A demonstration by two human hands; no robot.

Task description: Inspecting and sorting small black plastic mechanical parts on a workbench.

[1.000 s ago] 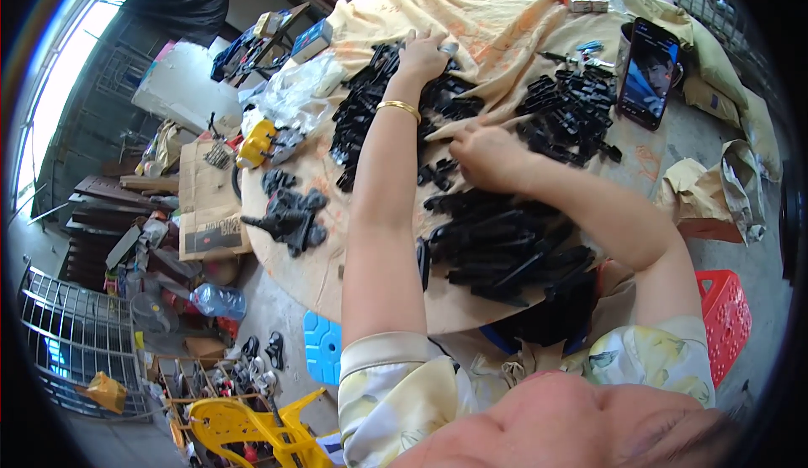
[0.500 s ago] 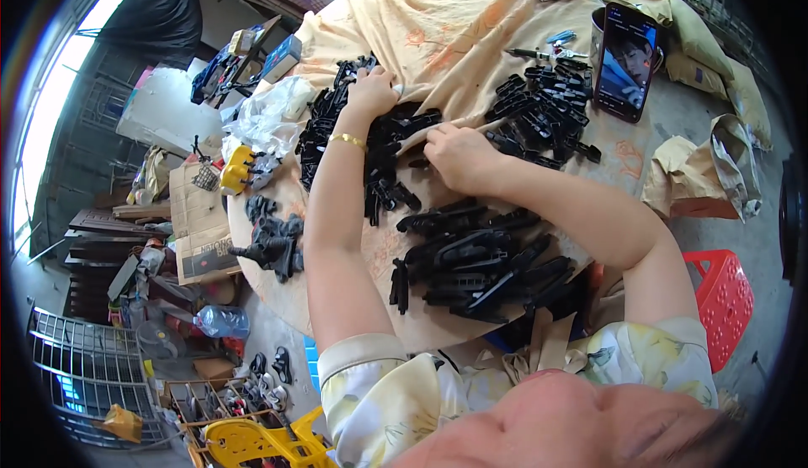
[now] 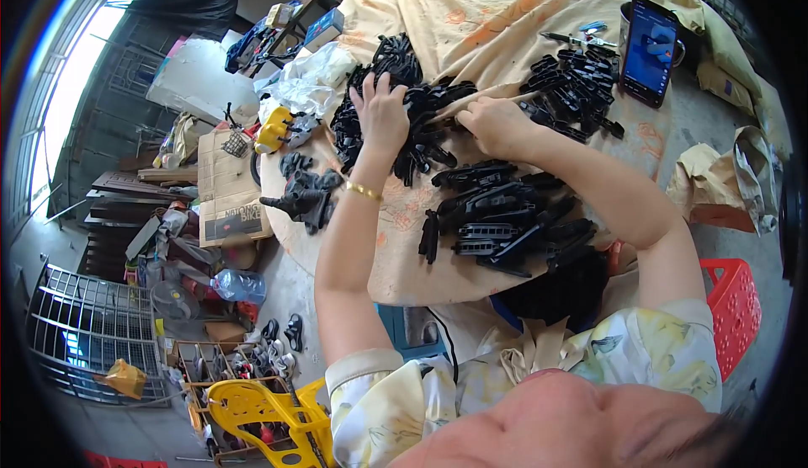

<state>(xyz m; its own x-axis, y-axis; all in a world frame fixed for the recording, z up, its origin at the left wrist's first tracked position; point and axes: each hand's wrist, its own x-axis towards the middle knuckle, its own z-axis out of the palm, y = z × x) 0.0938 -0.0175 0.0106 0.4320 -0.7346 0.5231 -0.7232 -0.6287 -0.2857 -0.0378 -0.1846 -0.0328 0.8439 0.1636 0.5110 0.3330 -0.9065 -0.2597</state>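
Small black plastic pieces [image 3: 349,131] lie heaped at the left of the cloth-covered table. Over this heap my left hand [image 3: 385,119] is open, its fingers spread and raised, and I see nothing held in it. My right hand [image 3: 498,128] is closed in a pinch on a raised fold of the peach tablecloth [image 3: 471,13], between the left heap and a second heap of black pieces [image 3: 572,85] on the right. Nearer to me lie larger, long black plastic parts [image 3: 497,215], side by side. What the pieces are, I cannot make out.
A phone [image 3: 648,51] leans on a mug at the right, past some pens. A dark lumpy object [image 3: 307,199], a yellow toy-like item [image 3: 273,130] and a clear plastic bag [image 3: 311,77] line the left edge. A red stool [image 3: 730,316] and a yellow chair [image 3: 261,417] flank me.
My left hand has drawn back toward me from the far end of the left heap, fingers now spread. My right hand stays at the cloth fold. The whole view has shifted slightly.
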